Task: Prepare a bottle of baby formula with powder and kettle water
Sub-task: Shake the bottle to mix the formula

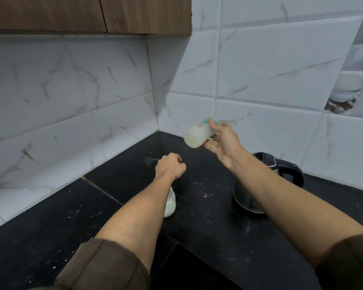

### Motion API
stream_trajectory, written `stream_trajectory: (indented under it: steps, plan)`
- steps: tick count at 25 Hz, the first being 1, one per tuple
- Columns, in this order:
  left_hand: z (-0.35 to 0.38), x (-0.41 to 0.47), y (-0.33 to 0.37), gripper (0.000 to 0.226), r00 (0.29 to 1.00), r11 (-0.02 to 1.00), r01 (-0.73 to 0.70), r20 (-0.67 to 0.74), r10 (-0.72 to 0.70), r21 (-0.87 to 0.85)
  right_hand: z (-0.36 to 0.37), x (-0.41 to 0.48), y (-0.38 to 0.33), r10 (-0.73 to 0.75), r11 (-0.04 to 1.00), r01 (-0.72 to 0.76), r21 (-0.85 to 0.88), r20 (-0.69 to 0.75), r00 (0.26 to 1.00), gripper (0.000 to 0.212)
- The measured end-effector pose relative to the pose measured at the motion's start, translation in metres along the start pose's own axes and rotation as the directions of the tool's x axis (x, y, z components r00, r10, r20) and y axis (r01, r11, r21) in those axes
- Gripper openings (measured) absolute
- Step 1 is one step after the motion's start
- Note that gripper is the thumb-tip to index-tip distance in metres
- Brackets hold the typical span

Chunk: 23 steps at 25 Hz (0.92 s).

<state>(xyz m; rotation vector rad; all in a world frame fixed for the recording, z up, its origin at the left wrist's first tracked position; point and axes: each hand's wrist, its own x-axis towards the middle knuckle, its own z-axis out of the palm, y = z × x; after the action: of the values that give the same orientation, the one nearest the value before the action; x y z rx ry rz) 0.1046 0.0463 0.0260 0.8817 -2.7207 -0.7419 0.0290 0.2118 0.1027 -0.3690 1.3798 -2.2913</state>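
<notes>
My right hand (222,141) holds a baby bottle (199,133) tilted on its side in the air above the black counter, its milky base toward me. The bottle is blurred. My left hand (171,167) hovers over the counter as a fist with curled fingers; nothing shows in it. Under my left forearm stands a small clear container (170,206) with pale powder in it, partly hidden by the arm. A steel kettle (260,185) with a black handle stands on the counter at the right, partly behind my right forearm.
The black counter (208,216) forms an L in a corner of white marble-look tiles, dusted with spilled powder. A wooden wall cabinet (88,15) hangs overhead at the left. The counter's inner edge drops away near the bottom centre.
</notes>
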Motion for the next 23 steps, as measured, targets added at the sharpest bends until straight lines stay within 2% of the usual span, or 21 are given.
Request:
stream_trajectory:
  steps: [1,2,3,6,7,8,10,12,13,14,15,17,18,21,23]
  plan:
    - [-0.001,0.000,-0.002,0.039,1.000,1.000,0.001,-0.004,-0.001,-0.003,-0.003,0.004,-0.001,0.016,0.993,-0.006,0.118,-0.091,0.996,0.050]
    - [-0.003,0.000,-0.004,0.039,1.000,1.000,0.004,-0.009,-0.004,-0.003,-0.005,0.006,0.000,0.039,0.984,-0.016,0.179,-0.124,0.991,0.047]
    - [-0.003,0.000,-0.005,0.039,1.000,1.000,0.010,-0.013,-0.010,0.001,-0.005,0.004,0.003,0.061,0.986,-0.046,0.158,-0.094,0.994,0.045]
    - [-0.002,-0.001,0.000,0.031,1.000,0.999,0.016,-0.022,-0.016,0.034,0.000,-0.008,0.010,0.109,0.978,-0.072,-0.195,0.190,0.976,0.042]
    - [-0.001,-0.001,0.003,0.028,1.000,0.999,0.014,-0.025,-0.013,0.041,0.000,-0.008,0.011,0.110,0.966,-0.044,-0.256,0.252,0.961,0.044]
    - [-0.001,-0.001,0.004,0.027,1.000,0.999,0.010,-0.026,-0.009,0.036,-0.001,-0.007,0.011,0.084,0.971,-0.023,-0.238,0.252,0.964,0.047]
    - [-0.002,-0.001,0.002,0.033,1.000,1.000,0.009,-0.015,-0.009,0.013,-0.001,-0.003,0.005,0.011,0.999,-0.008,-0.036,0.075,0.997,0.047]
    - [-0.003,-0.001,-0.004,0.038,1.000,1.000,0.012,-0.016,-0.012,0.005,-0.004,0.006,0.002,0.014,0.985,0.010,0.173,-0.135,0.991,0.048]
    - [-0.002,-0.001,-0.006,0.038,1.000,1.000,0.015,-0.017,-0.015,0.004,-0.004,0.007,0.003,0.035,0.983,-0.009,0.186,-0.140,0.990,0.050]
    - [-0.002,0.000,-0.007,0.036,1.000,1.000,0.018,-0.018,-0.018,0.005,-0.003,0.004,0.004,0.059,0.992,-0.051,0.118,-0.070,0.996,0.051]
    - [-0.001,0.000,-0.006,0.033,1.000,1.000,0.016,-0.020,-0.016,0.010,-0.003,0.000,0.006,0.080,0.996,-0.079,-0.028,0.034,0.996,0.050]
    - [0.000,0.001,-0.002,0.025,1.000,1.000,0.001,-0.020,0.000,0.027,-0.004,-0.007,0.008,0.127,0.950,-0.053,-0.307,0.224,0.966,0.055]
    - [-0.001,0.001,0.000,0.023,1.000,1.000,-0.003,-0.017,0.004,0.024,-0.007,-0.007,0.008,0.129,0.935,-0.036,-0.353,0.245,0.961,0.063]
    - [-0.001,0.002,-0.003,0.032,1.000,0.999,0.026,-0.013,-0.026,-0.048,-0.016,-0.006,0.008,0.012,0.944,0.019,-0.329,0.091,0.996,0.081]
    - [0.001,0.003,-0.007,0.038,0.999,0.996,0.042,-0.011,-0.043,-0.082,-0.026,-0.003,0.016,-0.095,0.897,0.094,-0.431,0.020,0.995,0.088]
